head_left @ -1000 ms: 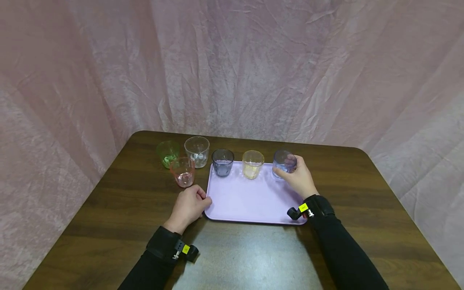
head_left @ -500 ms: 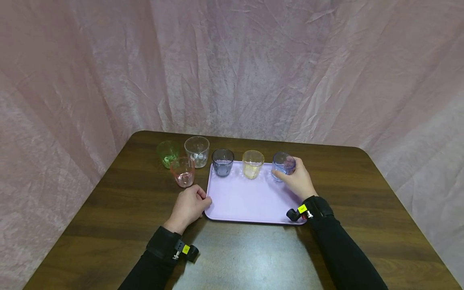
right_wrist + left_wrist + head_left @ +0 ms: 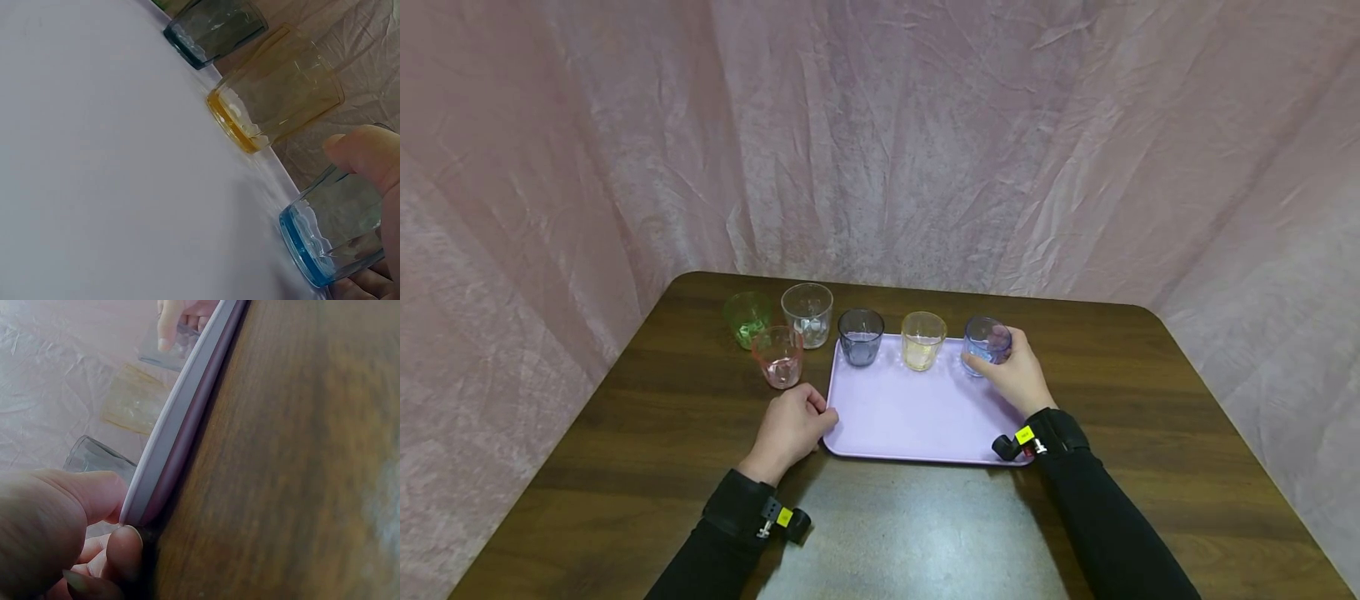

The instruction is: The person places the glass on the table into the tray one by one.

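My right hand [image 3: 1020, 372] grips a blue glass [image 3: 306, 247] from the side, thumb on the near side. The glass stands upright at the back right of a lilac tray [image 3: 910, 417]. My left hand [image 3: 792, 425] pinches the tray's left rim near its front corner, thumb above and fingertips [image 3: 125, 544] at the underside. Along the tray's back edge, a yellow glass [image 3: 922, 342] stands in the middle and a grey glass [image 3: 861, 337] at the left. Part of the blue glass is hidden behind my right thumb in the right wrist view.
Left of the tray, a green glass [image 3: 748, 320], a clear glass [image 3: 808, 315] and a pink glass [image 3: 779, 357] stand close together on the wooden table [image 3: 647, 467]. The pink one is just beyond my left hand. A pinkish curtain [image 3: 880, 142] hangs behind the table.
My right hand has brought the blue glass slightly nearer to me and down onto the tray's back right. The left hand keeps its place at the rim.
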Tool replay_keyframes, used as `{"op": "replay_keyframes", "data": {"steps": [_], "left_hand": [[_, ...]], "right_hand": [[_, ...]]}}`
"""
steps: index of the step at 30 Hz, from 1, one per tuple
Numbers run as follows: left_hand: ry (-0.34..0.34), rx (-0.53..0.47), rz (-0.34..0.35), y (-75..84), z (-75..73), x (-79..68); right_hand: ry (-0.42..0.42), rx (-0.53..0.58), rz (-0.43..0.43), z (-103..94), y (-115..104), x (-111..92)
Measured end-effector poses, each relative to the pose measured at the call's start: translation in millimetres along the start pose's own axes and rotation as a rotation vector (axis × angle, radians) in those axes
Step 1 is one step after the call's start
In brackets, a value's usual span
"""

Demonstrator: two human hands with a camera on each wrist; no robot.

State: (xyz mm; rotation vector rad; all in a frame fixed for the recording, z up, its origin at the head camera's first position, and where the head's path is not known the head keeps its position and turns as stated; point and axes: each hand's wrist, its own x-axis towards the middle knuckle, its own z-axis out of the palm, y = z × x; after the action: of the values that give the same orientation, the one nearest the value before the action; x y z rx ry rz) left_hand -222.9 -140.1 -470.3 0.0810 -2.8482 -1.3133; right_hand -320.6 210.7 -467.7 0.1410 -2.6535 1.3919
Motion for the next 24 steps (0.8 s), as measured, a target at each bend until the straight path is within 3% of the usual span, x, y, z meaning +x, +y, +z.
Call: {"op": "replay_keyframes", "data": {"steps": [13, 24], "left_hand": [[0.003, -0.009, 0.010, -0.3, 0.0, 0.7], [0.017, -0.058, 0.017, -0.8, -3.1, 0.3]], "right_hand": [[0.025, 0.009, -0.024, -3.9, 0, 0], [0.053, 0.088, 0.017, -19.1, -3, -6]]}}
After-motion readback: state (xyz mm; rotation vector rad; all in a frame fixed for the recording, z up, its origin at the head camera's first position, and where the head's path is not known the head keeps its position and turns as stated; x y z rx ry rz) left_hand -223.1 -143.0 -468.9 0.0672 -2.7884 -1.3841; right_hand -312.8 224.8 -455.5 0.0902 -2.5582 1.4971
